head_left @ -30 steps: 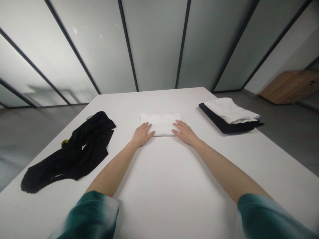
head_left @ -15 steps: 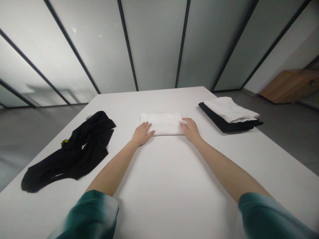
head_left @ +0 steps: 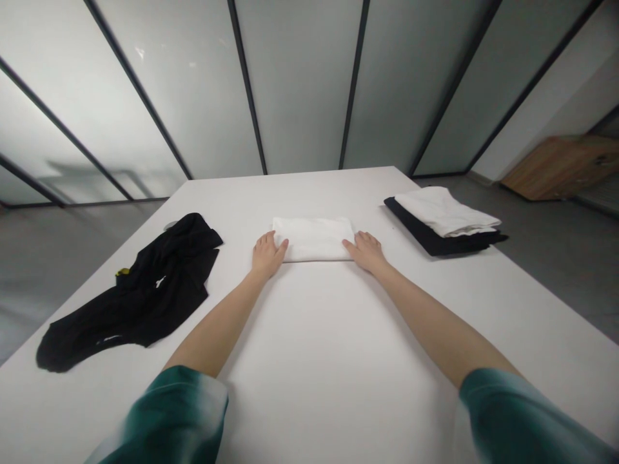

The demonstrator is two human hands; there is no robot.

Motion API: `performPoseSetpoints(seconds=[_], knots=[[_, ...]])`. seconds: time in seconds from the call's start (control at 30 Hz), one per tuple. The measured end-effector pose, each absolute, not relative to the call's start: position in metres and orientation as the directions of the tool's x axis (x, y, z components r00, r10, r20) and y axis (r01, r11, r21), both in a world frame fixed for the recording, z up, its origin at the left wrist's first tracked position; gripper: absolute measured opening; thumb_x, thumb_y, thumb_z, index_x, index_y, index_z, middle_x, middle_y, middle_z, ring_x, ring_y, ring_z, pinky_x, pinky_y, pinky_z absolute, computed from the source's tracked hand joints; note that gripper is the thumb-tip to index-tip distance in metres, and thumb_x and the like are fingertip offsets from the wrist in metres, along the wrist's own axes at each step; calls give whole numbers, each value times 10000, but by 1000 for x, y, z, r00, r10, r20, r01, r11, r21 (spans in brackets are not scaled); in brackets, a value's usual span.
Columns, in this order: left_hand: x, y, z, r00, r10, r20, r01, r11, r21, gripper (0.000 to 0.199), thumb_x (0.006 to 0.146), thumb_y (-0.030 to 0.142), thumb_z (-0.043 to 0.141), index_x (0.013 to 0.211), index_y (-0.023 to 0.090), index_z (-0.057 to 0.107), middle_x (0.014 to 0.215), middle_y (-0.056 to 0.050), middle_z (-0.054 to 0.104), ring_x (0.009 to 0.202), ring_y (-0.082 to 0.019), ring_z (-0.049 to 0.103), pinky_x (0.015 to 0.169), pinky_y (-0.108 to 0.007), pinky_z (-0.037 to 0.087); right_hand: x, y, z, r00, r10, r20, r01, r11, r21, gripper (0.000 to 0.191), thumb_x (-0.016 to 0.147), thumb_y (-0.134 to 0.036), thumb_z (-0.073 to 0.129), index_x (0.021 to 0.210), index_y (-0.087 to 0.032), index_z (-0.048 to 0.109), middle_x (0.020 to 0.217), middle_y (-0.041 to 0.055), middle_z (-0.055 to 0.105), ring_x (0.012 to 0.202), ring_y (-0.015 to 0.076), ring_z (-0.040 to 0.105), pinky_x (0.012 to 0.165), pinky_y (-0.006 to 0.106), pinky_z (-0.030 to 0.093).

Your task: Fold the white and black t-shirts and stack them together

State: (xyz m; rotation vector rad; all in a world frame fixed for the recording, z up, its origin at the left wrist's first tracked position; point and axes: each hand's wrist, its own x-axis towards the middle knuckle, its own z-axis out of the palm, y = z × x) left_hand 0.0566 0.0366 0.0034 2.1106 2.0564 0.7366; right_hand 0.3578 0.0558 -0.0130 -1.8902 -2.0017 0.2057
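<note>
The left hand point(head_left: 267, 255) and right hand point(head_left: 367, 252) have open grip, holding nothing; each touches one side of the soft folded white cloth point(head_left: 313, 238), a flat rectangle on the smooth counter point(head_left: 309, 361).

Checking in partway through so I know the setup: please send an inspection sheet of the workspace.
Surface: white table, flat and smooth.
Job's things: folded white cloth, lying flat mid-table.
Clutter: crumpled black garment on the left, with a small yellow item at its edge; folded white garment stacked on a black garment on the right.
Hands: left hand and right hand open, at the cloth's two side edges, not gripping.
Cables: nothing seen.
Surroundings: frosted glass panels in dark frames, grey floor, low wooden cabinet at far right.
</note>
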Motion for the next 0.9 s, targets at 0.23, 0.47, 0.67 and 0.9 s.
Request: performPoseSetpoints(seconds=[0.23,0.47,0.67,0.9], knots=[[56,39,1,-16,982,188,938,-51,344,647,978,517,425,1456,82,444,1464,-231,532,1383,-337,476,1161,-460,326,347,44,7,-31,997,67,804,64,-591,388,907,-435,560,1183,-166,612,1180,168,696,1134,320,625,990,414,470],[51,41,-1,22,982,185,930,-88,358,629,963,509,456,1449,110,458,1470,-201,539,1389,-326,472,1157,-451,337,348,54,13,-16,996,-87,90,-85,-992,297,843,-360,534,1070,-187,616,1013,115,735,962,266,691,827,383,562],[54,38,5,67,984,168,931,-122,343,596,934,468,506,1440,154,482,1465,-150,562,1365,-312,501,1159,-460,344,343,44,25,-116,939,-325,-128,-339,-932,248,898,-424,545,966,-214,655,886,84,759,871,244,712,826,375,581],[57,37,6,71,982,175,924,-131,359,571,918,448,535,1413,164,521,1441,-145,584,1352,-317,513,1161,-476,338,318,15,48,-179,923,-340,-121,-364,-924,292,761,-168,762,1038,-194,675,1042,106,773,955,245,722,929,392,564]])
